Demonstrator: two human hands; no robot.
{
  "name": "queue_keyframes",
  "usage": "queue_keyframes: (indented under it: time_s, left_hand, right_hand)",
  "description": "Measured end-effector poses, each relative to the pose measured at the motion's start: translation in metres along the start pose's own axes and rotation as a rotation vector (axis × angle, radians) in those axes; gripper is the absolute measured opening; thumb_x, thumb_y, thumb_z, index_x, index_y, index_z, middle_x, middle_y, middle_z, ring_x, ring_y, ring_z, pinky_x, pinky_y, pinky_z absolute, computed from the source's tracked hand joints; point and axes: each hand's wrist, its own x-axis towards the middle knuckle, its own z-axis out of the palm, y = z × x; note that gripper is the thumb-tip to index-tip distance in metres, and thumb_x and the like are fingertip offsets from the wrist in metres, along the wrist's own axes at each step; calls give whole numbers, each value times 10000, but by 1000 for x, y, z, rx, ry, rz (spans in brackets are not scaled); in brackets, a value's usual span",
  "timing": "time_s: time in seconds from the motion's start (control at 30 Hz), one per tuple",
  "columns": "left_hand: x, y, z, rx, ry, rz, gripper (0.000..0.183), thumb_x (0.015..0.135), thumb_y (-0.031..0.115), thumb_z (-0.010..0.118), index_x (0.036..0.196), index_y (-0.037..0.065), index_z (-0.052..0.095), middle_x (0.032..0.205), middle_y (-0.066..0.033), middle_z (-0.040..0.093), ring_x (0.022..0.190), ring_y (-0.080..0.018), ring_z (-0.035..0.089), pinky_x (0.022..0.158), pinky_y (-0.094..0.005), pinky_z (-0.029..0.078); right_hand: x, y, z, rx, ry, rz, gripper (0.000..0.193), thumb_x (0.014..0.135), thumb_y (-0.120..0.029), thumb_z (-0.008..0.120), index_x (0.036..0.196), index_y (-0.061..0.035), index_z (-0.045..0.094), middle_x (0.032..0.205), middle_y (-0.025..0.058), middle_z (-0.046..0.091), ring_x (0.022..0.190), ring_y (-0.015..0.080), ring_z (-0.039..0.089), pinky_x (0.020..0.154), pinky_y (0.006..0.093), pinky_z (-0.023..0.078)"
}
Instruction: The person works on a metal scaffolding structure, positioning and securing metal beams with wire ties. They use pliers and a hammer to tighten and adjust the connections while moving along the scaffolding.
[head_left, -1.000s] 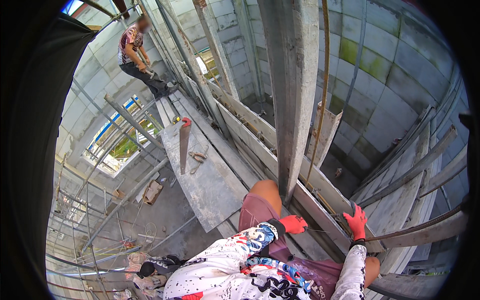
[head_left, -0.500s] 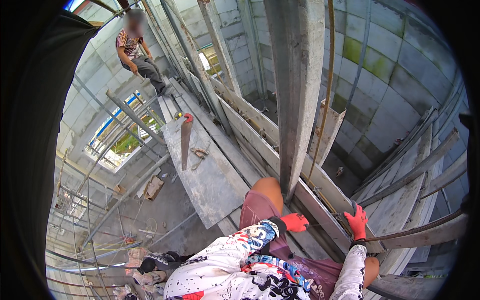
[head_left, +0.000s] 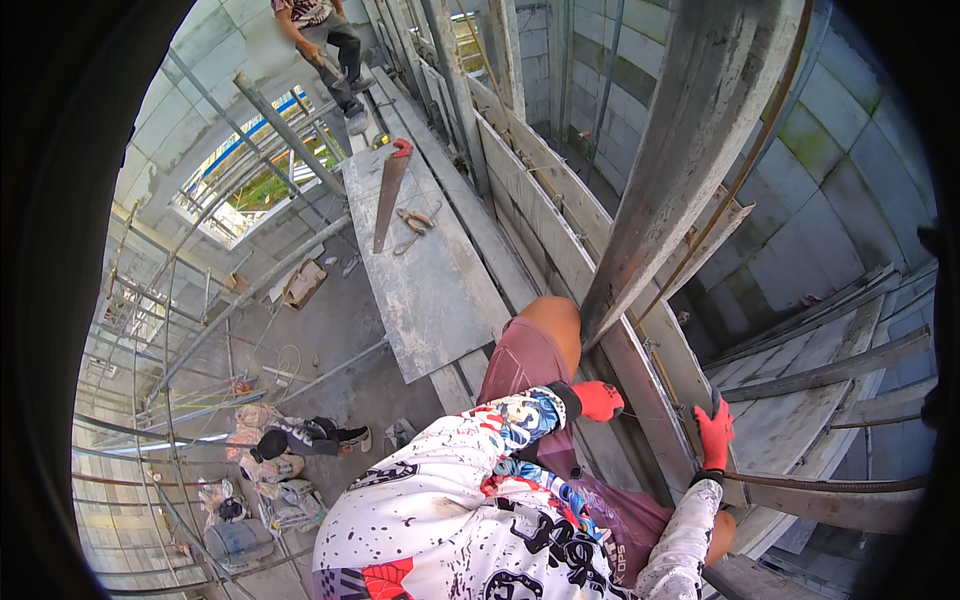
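My left hand [head_left: 600, 401], in a red glove with a dark cuff, is closed above my thigh, beside the near side of the formwork. Whatever it holds, if anything, is hidden. My right hand [head_left: 714, 437], also red-gloved, has its fingers apart and stretched along the top edge of the outer formwork board [head_left: 672, 345]. The inner board [head_left: 642, 385] runs parallel to it, with a narrow gap between them. A tall grey post [head_left: 690, 150] rises from the boards just beyond my left hand. A rusty bar [head_left: 815, 484] reaches the boards near my right wrist.
On a grey sheet [head_left: 440, 310] lie a red-handled handsaw [head_left: 391, 195], pliers [head_left: 415, 219] and a yellow tape measure [head_left: 380, 141]. Another person [head_left: 335, 45] is at the platform's far end. Far below, the floor [head_left: 345, 310] holds a cardboard box [head_left: 303, 284] and sacks. Scaffold poles stand left.
The view has shifted, moving the saw and sheet rightward and up and cutting off the other person's upper body. My left hand looks more tightly curled; my right stays at the board edge.
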Motion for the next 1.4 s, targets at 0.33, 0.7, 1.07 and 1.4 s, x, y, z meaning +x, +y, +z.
queue_keyframes:
  time_s: [0.33, 0.7, 1.07, 1.4]
  left_hand:
    - [11, -7, 8, 103, 25, 22, 265, 863, 170, 562, 1089, 153, 700, 1012, -123, 712, 981, -339, 682, 827, -470, 529]
    - [-9, 11, -10, -167, 45, 95, 275, 885, 247, 596, 1108, 136, 713, 970, -104, 737, 949, -292, 699, 846, -432, 531]
    - [-22, 25, -20, -357, -74, -21, 261, 908, 244, 581, 1097, 129, 720, 842, -65, 726, 738, -191, 706, 732, -381, 540]
    - [-12, 13, -2, -62, 661, 472, 275, 931, 217, 634, 1174, 98, 687, 1046, -114, 717, 991, -312, 670, 872, -400, 512]
  right_hand:
    - [4, 9, 2, -11, -73, 43, 810, 855, -508, 708, 1539, -200, 402, 1559, 67, 430, 1440, 354, 354, 1148, 617, 216]
    - [1, 5, -2, -17, -20, 33, 781, 831, -469, 735, 1499, -178, 453, 1497, 41, 492, 1371, 346, 427, 1123, 631, 258]
    - [0, 10, 5, 3, 19, 6, 772, 827, -461, 742, 1487, -170, 466, 1482, 25, 504, 1368, 314, 430, 1128, 613, 253]
    - [2, 3, 3, 54, 16, -17, 748, 811, -472, 742, 1467, -201, 503, 1463, 14, 523, 1345, 316, 459, 1109, 585, 300]
